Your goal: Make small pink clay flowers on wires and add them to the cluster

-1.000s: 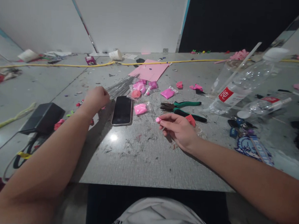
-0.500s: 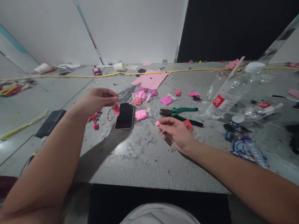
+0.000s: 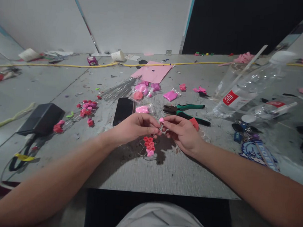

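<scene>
My left hand [image 3: 138, 126] pinches a wire piece that carries a cluster of small red and pink clay flowers [image 3: 149, 146], hanging below the fingertips over the table. Close against it, my right hand [image 3: 182, 133] is closed on a small pink clay piece [image 3: 161, 120] at its fingertips. A bent wire end shows between the two hands. Behind my left hand lies a black phone [image 3: 123, 110]. Pliers with green handles [image 3: 186, 110] rest just beyond my right hand, near a red clay piece [image 3: 194, 123].
Pink clay packets [image 3: 142, 109], thin wires [image 3: 119, 88] and pink paper [image 3: 153, 71] lie ahead. More clay flowers [image 3: 87, 107] and a black adapter [image 3: 42, 118] are at left. Bottles [image 3: 239, 94] and a keychain [image 3: 257, 153] stand or lie at right.
My left hand has moved right with the flower cluster and now meets my right hand. The flowers at left and the adapter show more fully as the view has shifted.
</scene>
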Available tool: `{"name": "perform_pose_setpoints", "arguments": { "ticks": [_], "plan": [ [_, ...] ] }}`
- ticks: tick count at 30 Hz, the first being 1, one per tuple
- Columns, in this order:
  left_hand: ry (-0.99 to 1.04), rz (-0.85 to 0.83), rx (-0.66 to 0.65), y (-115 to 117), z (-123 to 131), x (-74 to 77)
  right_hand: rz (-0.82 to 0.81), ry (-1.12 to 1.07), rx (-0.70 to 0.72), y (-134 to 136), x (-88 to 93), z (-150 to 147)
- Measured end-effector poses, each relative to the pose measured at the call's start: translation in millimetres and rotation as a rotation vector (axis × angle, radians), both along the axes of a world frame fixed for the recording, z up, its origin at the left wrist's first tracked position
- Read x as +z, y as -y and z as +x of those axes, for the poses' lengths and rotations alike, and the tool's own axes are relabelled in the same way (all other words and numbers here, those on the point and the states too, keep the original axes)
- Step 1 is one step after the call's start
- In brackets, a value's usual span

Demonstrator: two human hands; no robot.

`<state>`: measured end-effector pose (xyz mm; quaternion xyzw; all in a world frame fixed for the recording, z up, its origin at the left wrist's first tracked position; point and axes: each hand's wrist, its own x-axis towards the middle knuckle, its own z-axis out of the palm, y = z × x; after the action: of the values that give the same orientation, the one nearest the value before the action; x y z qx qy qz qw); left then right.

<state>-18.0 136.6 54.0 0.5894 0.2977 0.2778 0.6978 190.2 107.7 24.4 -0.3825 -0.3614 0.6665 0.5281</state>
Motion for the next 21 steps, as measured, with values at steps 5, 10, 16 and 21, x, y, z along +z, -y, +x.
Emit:
{"name": "perform_pose_setpoints", "arguments": {
  "ticks": [5,10,16,21],
  "plan": [
    [0.19,-0.135,0.006,2,8,-12.0,-0.011,-0.007,0.03,0,0.1,0],
    [0.267,-0.155,0.037,5,16,-16.9,-0.045,-0.083,0.103,1,2.6,1],
    [0.29,-0.181,0.087,6,19,-19.7,-0.089,-0.162,0.15,3,4.1,1],
    [0.312,-0.165,0.099,6,21,-17.6,-0.109,-0.2,0.199,4,7.1,0]
  ]
}}
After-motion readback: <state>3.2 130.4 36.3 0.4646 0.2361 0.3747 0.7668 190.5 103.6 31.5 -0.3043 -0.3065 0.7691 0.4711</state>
